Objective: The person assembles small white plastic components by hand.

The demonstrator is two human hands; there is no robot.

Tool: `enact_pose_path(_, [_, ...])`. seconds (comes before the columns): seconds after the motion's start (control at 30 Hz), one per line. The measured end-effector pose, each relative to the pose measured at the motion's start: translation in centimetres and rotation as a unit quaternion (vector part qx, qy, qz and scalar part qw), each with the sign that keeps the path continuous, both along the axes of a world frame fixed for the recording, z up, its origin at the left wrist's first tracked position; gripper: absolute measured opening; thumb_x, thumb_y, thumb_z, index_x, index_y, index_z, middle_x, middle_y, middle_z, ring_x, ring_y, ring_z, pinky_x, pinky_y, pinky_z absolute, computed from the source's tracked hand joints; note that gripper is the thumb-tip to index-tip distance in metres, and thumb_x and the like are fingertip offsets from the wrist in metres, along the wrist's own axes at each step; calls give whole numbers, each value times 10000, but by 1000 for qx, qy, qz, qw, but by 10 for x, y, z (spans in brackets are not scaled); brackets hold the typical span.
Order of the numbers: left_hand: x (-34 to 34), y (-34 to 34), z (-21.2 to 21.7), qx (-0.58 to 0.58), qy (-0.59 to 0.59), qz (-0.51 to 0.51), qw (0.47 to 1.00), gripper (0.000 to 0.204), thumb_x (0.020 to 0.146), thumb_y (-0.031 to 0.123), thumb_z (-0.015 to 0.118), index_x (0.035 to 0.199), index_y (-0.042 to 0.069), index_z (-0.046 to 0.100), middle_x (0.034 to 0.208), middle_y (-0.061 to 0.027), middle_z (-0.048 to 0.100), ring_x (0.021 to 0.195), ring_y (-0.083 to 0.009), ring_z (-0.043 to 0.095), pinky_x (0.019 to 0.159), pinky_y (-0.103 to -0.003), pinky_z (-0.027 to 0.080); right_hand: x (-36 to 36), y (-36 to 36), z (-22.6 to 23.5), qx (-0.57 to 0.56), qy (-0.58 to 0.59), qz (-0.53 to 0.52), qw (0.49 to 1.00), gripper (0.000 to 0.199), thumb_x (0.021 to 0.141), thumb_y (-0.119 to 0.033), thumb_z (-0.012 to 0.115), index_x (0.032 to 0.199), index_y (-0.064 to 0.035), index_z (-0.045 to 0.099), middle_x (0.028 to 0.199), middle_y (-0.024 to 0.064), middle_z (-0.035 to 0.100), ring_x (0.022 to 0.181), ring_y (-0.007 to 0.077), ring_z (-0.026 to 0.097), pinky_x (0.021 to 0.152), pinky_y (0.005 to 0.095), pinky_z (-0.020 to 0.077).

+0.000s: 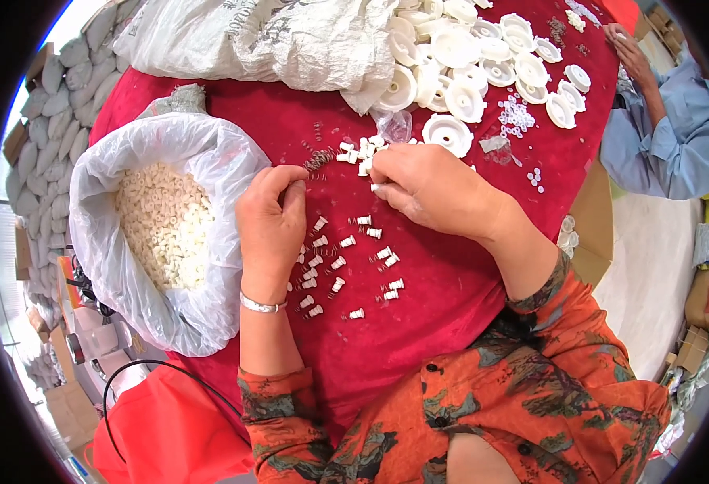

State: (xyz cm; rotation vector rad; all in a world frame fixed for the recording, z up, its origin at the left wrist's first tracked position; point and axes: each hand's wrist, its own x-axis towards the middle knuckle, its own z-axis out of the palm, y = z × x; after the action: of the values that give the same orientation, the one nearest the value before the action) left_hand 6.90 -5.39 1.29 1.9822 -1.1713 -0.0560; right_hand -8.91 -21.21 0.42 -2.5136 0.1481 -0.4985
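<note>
Near the middle of the frame, a small heap of short white plastic pieces [351, 153] lies just beside the right hand [443, 191], off the left side of its fingertips, so this hand is the nearer one to it. A tangle of thin coil springs [317, 160] sits left of that heap, between the hands, close to the upper right of the left hand [270, 226]. Both hands have curled fingers, the thumbs brought in toward the forefingers; whether either grasps a piece or spring cannot be told. Below them on the red cloth [443, 274], pieces with springs attached [338, 264] lie scattered, many with their long axes slanting from lower left to upper right. A plastic-lined sack [237, 153] of similar pieces stands at left.
</note>
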Motion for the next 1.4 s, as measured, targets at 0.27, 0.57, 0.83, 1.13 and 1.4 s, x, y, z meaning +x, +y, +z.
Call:
enact_pose_path(0.27, [0,-11,-21,71,-126,-7,989,156,762,-26,629,909,26,621,790,-130,560,637,-282,548,607,-354,453,6,6,3,90,-78,14,993,113,793,-29,646,830,-1,543,773,145,578,715,324,580,633,382,472])
enact_pose_path(0.57, [-15,-8,-7,-41,260,-64,963,44,858,35,623,884,11,598,794,-38,613,687,-141,594,599,-278,483,6,13,10,304,-62,-4,951,64,875,-16,612,934,8,607,803,52,599,631,97,616,533,227,459])
enact_pose_path(0.83, [-24,-10,-10,-85,501,-151,848,76,926,55,572,978,13,607,779,-19,624,647,-63,582,532,-187,469,7,10,12,343,-54,12,938,105,895,-16,587,984,-1,640,854,27,598,664,68,608,550,201,461])
enact_pose_path(1.13, [-24,-9,-9,-122,562,-143,806,92,919,49,583,993,8,620,811,-38,639,645,-74,578,536,-189,464,6,12,9,370,-104,19,923,103,890,3,587,985,3,626,859,29,591,677,79,605,580,204,468])
enact_pose_path(1.4, [-24,-9,-5,-156,593,-146,776,110,915,21,578,1010,-7,627,808,-36,618,660,-88,568,543,-204,458,7,11,12,352,-103,14,930,69,868,0,603,930,8,632,840,61,595,656,107,605,584,236,477])
